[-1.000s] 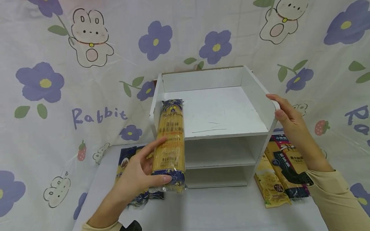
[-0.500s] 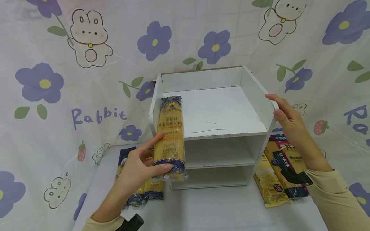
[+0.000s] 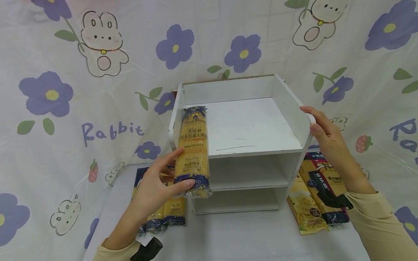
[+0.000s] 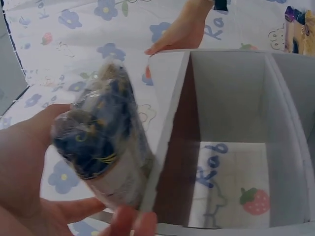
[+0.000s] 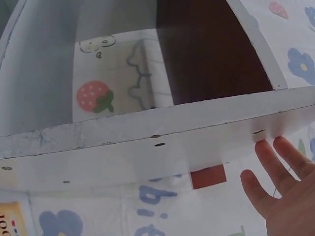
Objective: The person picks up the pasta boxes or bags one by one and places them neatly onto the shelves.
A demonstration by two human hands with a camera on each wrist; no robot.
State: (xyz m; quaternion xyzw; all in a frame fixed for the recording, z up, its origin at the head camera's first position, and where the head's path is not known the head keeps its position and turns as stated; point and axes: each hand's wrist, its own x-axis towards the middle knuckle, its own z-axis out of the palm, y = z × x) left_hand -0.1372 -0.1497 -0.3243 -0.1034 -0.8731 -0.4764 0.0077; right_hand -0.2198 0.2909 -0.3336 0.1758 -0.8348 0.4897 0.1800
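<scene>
My left hand (image 3: 151, 190) holds a pack of spaghetti (image 3: 193, 146) by its lower end, thumb across the blue band on the front. The clear-and-yellow pack leans back at the left of the white shelf unit's (image 3: 245, 125) top tier, its far end above that tier's floor. In the left wrist view, the pack's blue crinkled end (image 4: 93, 142) faces the camera beside the unit's side panel. My right hand (image 3: 331, 141) grips the front upper corner of the unit's right side panel; the right wrist view shows its fingers (image 5: 268, 157) against the panel's outer face.
Several more spaghetti packs (image 3: 174, 210) lie on the white table (image 3: 241, 235) left of the unit, partly behind my left hand. Yellow pasta bags (image 3: 307, 206) lie to its right, below my right forearm. A flower-and-rabbit patterned cloth (image 3: 137, 72) hangs behind.
My left hand has raised the lower end of the spaghetti pack and slid it slightly farther back over the top tier. My right hand has stayed on the side panel.
</scene>
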